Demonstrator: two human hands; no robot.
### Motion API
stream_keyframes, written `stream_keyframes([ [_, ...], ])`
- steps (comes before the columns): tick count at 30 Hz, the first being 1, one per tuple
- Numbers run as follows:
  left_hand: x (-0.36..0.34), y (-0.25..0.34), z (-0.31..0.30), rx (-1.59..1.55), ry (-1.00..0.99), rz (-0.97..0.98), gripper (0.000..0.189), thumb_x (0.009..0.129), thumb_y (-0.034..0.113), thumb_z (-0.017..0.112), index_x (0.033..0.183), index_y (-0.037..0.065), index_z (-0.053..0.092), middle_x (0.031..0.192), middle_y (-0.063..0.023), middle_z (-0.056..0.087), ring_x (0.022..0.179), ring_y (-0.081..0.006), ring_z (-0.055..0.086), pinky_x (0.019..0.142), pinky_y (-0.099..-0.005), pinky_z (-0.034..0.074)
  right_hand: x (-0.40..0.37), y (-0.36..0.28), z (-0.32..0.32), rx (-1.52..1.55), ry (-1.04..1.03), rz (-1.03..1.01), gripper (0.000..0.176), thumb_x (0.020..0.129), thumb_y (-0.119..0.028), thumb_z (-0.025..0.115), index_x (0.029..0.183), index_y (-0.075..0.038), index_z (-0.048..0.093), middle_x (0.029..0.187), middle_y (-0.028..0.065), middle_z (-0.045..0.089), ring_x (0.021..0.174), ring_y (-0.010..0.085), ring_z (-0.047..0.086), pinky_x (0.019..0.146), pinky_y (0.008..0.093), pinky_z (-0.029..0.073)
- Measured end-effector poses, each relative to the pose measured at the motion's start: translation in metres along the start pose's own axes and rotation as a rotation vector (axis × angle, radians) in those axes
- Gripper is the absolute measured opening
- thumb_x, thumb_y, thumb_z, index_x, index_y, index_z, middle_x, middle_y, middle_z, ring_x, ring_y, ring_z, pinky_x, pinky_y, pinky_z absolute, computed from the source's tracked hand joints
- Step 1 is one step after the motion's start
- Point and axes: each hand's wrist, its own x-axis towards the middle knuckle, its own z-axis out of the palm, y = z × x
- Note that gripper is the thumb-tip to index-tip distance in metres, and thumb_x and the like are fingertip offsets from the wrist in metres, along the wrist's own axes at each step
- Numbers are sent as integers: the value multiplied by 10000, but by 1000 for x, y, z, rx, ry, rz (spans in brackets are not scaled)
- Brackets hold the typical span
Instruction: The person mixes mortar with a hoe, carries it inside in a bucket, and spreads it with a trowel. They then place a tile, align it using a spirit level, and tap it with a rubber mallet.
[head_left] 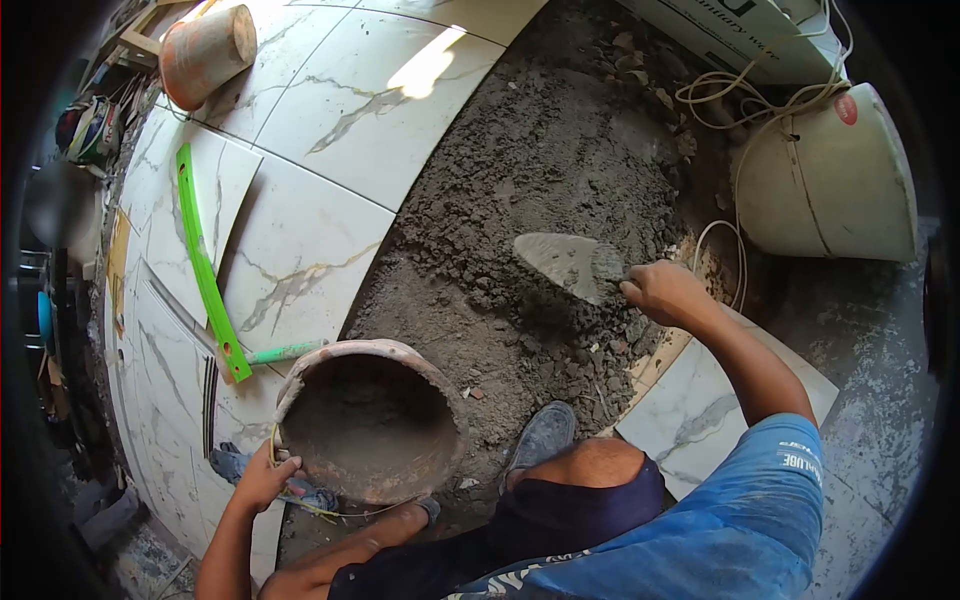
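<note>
My right hand (668, 293) is closed round the handle of a pointed trowel (562, 262). The trowel's blade, coated in grey mortar, is over the heap of dark, crumbly mortar (520, 170) on the bare ground. At the lower left, my left hand (265, 478) grips the near-left side of a mortar-stained bucket (452, 388), where a thin yellowish handle also shows. The bucket is tilted with its mouth towards me, and grey residue coats its inside. Part of the left hand's grip is hidden against the bucket.
Marbled white tiles (330, 150) cover the left side, with a green level (205, 265) and a green-handled tool (285, 353) on them. An orange bucket (208, 57) lies at the upper left. On the right are a large pale bucket (835, 185), loose cable (742, 95) and a box (720, 35).
</note>
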Motion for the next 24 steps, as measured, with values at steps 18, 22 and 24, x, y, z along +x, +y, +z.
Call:
stream_keyframes([
  [18,-178,56,34,-717,-47,373,257,891,82,629,1097,53,477,702,73,392,526,-26,342,525,-212,297,-113,-273,-86,42,440,-908,413,726,-80,723,1129,-65,636,1122,123,634,1007,312,623,848,394,503],
  [22,-259,35,-11,-625,233,455,293,924,178,630,1109,-29,536,648,100,340,467,7,263,451,-185,241,-59,-222,-113,204,563,-689,402,863,-31,630,1260,-83,598,1199,73,613,978,187,592,840,327,495],
  [24,-295,11,-39,-508,427,480,344,964,230,578,1140,-64,548,628,102,311,446,18,231,406,-172,192,-26,-213,-127,254,540,-641,366,937,-78,570,1303,-99,573,1212,63,613,1001,168,584,852,321,485],
])
